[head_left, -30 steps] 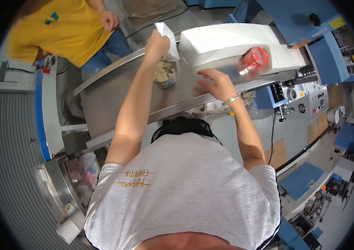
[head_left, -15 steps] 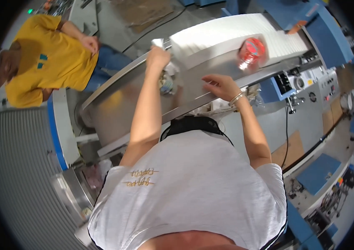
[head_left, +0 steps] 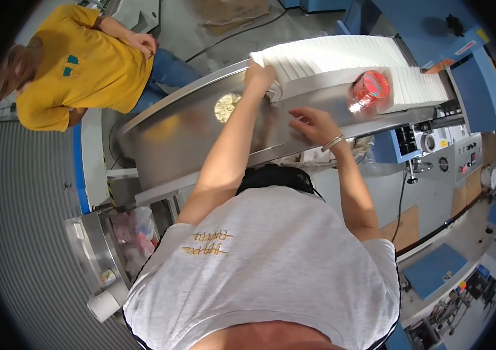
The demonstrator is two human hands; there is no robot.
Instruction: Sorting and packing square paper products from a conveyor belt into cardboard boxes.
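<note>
On my remote feed I count two bare hands (head_left: pixel 259 77) (head_left: pixel 316 127), one round red wrapped package (head_left: pixel 370 86), one round crinkled gold disc (head_left: pixel 227 108), one white roll (head_left: pixel 102 307), one yellow-shirted person (head_left: pixel 93 64).

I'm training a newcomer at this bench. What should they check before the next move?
1. Right hand holds nothing: ok, open with fingers loosely bent.
2. Left hand at the row of white sheets: ok, at its left end.
3. Left hand grips just one sheet: cannot tell, fingertips hidden.
4. Metal surface bare: not ok, a round gold-coloured item and a red package are on it.
5. Co-worker's raised hand away from the sheets: ok.
</note>
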